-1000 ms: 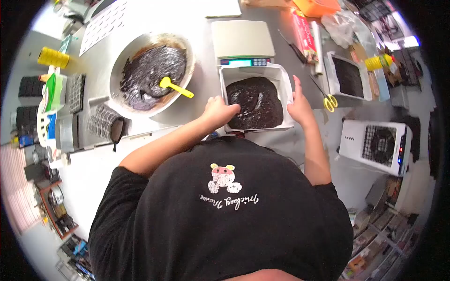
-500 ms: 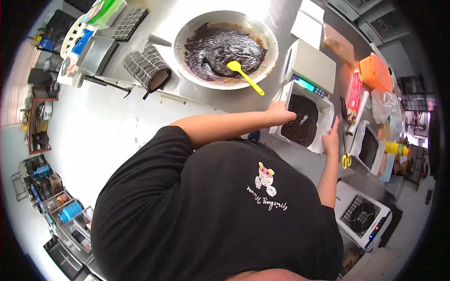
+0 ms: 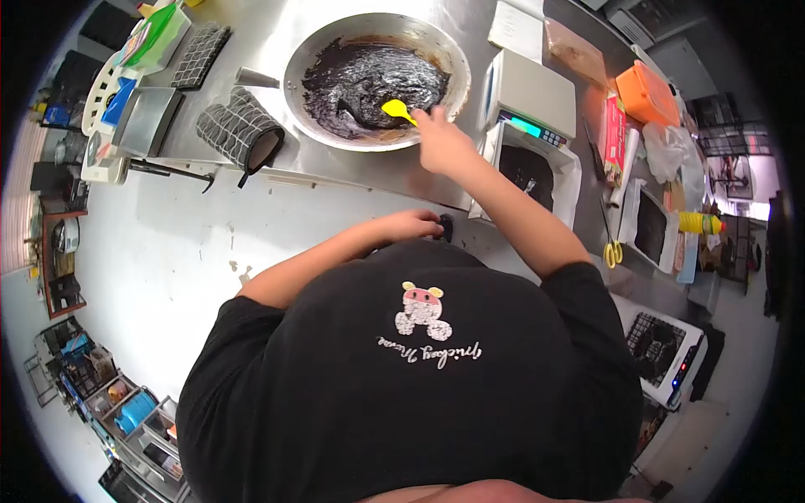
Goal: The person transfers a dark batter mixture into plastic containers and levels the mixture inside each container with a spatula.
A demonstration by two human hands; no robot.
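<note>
- Yellow spatula (image 3: pixel 396 109) in the big metal bowl (image 3: pixel 289 80), middle of the steel tabletop (image 3: pixel 377 172), just left of the scale (image 3: pixel 532 84).
- Blade sunk in glossy, sticky dark batter (image 3: pixel 360 80); long axis running from mid-bowl out toward the right rim.
- Right hand (image 3: pixel 440 141) stretched across at that rim, clearly the nearer one, fingers curled tight round the handle, handle hidden under them.
- Left hand (image 3: pixel 411 226) well apart, down at the tabletop's near edge by the belly, fingers bent beside a small dark knob (image 3: pixel 445 226); can't tell if gripping it.
- Paper-lined tin (image 3: pixel 572 172) right of the forearm, part full of the same batter.
- Soft checked oven mitt (image 3: pixel 239 132) left of the bowl.
</note>
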